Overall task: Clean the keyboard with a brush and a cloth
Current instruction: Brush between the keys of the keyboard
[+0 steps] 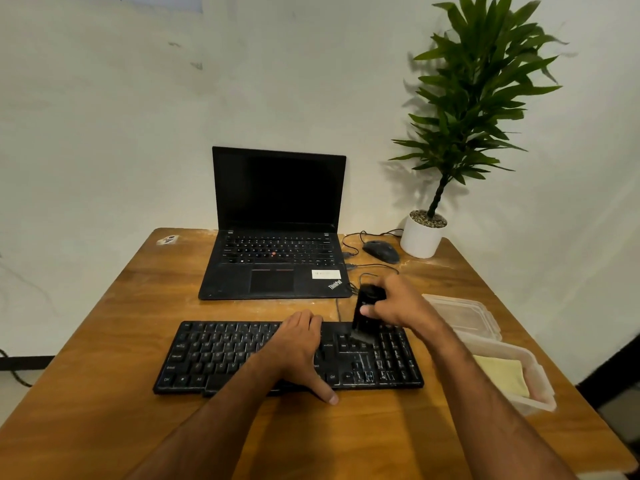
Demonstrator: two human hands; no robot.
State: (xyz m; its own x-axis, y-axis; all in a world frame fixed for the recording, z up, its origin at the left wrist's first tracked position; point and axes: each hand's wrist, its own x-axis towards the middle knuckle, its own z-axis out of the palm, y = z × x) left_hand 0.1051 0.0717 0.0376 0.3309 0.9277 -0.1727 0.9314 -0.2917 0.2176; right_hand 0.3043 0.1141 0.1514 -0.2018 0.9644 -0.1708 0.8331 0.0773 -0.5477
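— What do you have on the left side?

— From my feed, the wooden table (104, 341) fills the lower view, with a small white sticker (168, 240) near its far left corner. The black keyboard (221, 355) lies flat across the near middle. My left hand (299, 348) rests on its keys, fingers straight and spread toward the far edge, thumb reaching over the near edge onto the table; it grasps nothing.

— And behind it?

— An open black laptop (277, 237), screen dark, stands beyond the keyboard and apart from it.

— Where is the brush?

— My right hand (394, 303) is curled around the black brush (367, 306), holding it nearly upright. Its bristle end touches the keys just left of the number pad, right of my left hand.

— Further right?

— A dark mouse (381, 251) with its cable lies beside the laptop, and a potted plant (424, 233) in a white pot stands at the far right corner. Nearer, a clear plastic lid (464, 313) lies on the table, and touching its near side sits a clear container (540, 386) at the right edge. The yellow cloth (502, 375) lies folded inside it, well apart from the keyboard.
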